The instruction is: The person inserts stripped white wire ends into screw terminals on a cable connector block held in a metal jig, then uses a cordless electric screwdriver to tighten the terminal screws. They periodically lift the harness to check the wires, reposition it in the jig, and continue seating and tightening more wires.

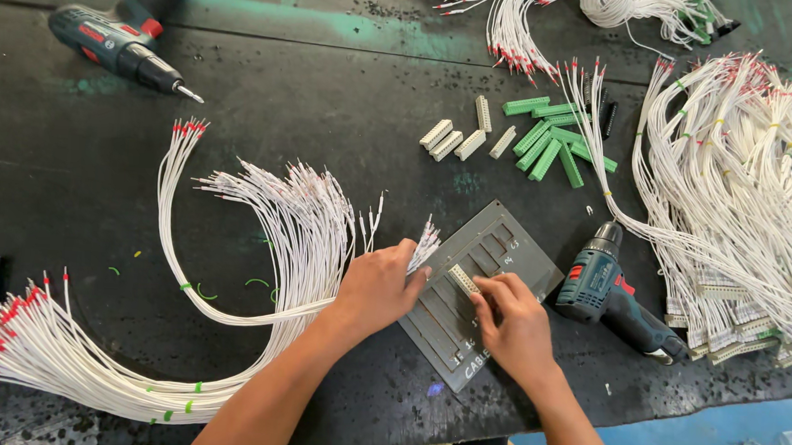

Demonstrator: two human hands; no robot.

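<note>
On the black table (pixel 73 178), a big bunch of white wires (pixel 259 242) curves toward a grey slotted plate (pixel 494 246). The left hand (pixel 376 285) pinches some wire ends. The right hand (pixel 517 324) presses a small white connector (pixel 463 278) onto the plate.

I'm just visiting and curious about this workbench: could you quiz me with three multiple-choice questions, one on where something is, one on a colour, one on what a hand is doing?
1. Where is the grey slotted plate?
A. under the hands
B. far left
C. on the floor

2. What colour are the connector blocks at top centre-right?
A. yellow
B. green
C. orange

3. What is the left hand doing?
A. lying flat and empty
B. gripping a drill
C. holding white wires

Answers: 1 A, both hands rest on it. 2 B, they are plainly green. 3 C, wire ends stick out past its fingers.
</note>
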